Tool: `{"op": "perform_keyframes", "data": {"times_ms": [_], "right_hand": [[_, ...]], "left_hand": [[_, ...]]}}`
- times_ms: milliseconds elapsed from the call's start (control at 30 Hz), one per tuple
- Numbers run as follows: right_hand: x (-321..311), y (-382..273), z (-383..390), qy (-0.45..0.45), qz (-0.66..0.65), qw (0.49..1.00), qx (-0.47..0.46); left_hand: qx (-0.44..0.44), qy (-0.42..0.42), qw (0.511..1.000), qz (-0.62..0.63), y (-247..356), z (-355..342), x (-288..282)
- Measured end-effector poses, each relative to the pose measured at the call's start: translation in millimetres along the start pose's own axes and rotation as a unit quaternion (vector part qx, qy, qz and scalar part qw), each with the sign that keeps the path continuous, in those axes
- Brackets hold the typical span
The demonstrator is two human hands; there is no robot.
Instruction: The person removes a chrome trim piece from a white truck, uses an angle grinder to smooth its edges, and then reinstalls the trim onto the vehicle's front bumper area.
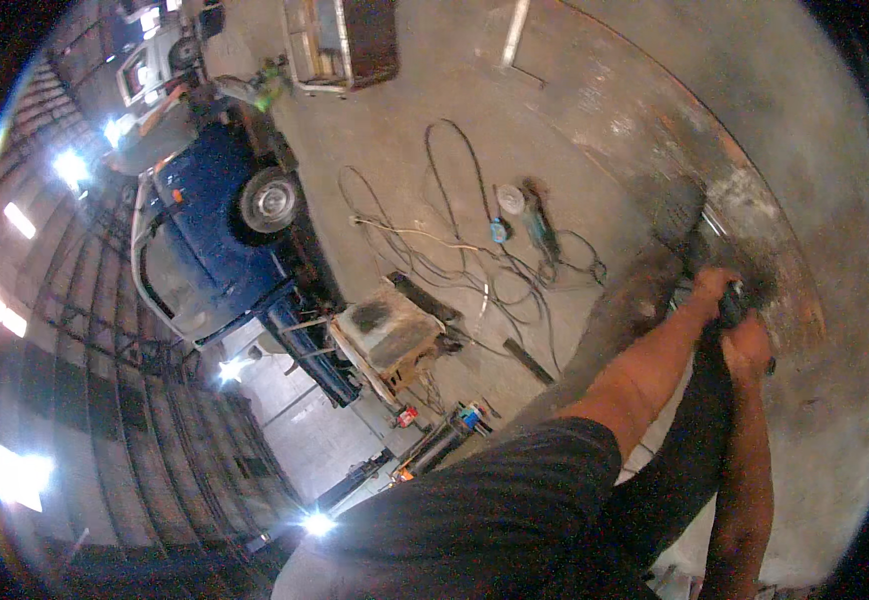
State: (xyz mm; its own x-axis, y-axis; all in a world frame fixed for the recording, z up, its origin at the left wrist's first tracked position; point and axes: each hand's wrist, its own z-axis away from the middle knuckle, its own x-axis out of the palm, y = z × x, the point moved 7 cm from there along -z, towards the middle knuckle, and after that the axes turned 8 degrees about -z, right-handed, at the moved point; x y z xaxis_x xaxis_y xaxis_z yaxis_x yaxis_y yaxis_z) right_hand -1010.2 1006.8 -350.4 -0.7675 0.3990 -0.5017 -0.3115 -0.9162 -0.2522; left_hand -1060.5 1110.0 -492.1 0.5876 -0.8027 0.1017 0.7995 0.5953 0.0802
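Note:
My left hand (715, 284) and my right hand (749, 345) are closed on a dark hand tool (733, 305), low over a curved, rust-edged plate (755, 215) on the floor at the right. Fingers and shadow partly hide the tool's working end. A short light metal bar (715, 223) lies just beyond my hands. My legs in dark clothing stretch under and beside my forearms, and a shoe or foot near the plate is hard to make out.
A teal angle grinder (542, 232) lies among tangled cables (475, 260) on the concrete. Left of them stand a worn metal stand (380, 335) and a blue vehicle (205, 240). An open metal box (370, 40) sits at the top; dark cylinders (445, 440) lie lower left.

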Motion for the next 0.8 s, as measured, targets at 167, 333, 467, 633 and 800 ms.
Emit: {"op": "perform_keyframes", "data": {"times_ms": [167, 333, 467, 633, 800], "right_hand": [[1, -13, -15, -0.054, 0.057, 0.994, 0.081], [-26, -21, -3, -0.048, 0.060, 0.997, 0.006], [-10, 17, -17, -0.063, 0.074, 0.995, 0.032], [-9, 8, -21, -0.011, 0.101, 0.995, -0.001], [-8, 3, -28, -0.054, 0.099, 0.994, 0.001]], "left_hand": [[-0.065, -0.048, 0.996, -0.043, -2, -23, -22], [-0.015, 0.044, 0.997, -0.066, -9, -27, -47], [-0.095, -0.002, 0.995, 0.012, -9, 14, 1], [-0.084, 0.045, 0.995, 0.029, -1, 22, -12], [-0.075, 0.020, 0.995, 0.069, 2, 21, -8]]}}
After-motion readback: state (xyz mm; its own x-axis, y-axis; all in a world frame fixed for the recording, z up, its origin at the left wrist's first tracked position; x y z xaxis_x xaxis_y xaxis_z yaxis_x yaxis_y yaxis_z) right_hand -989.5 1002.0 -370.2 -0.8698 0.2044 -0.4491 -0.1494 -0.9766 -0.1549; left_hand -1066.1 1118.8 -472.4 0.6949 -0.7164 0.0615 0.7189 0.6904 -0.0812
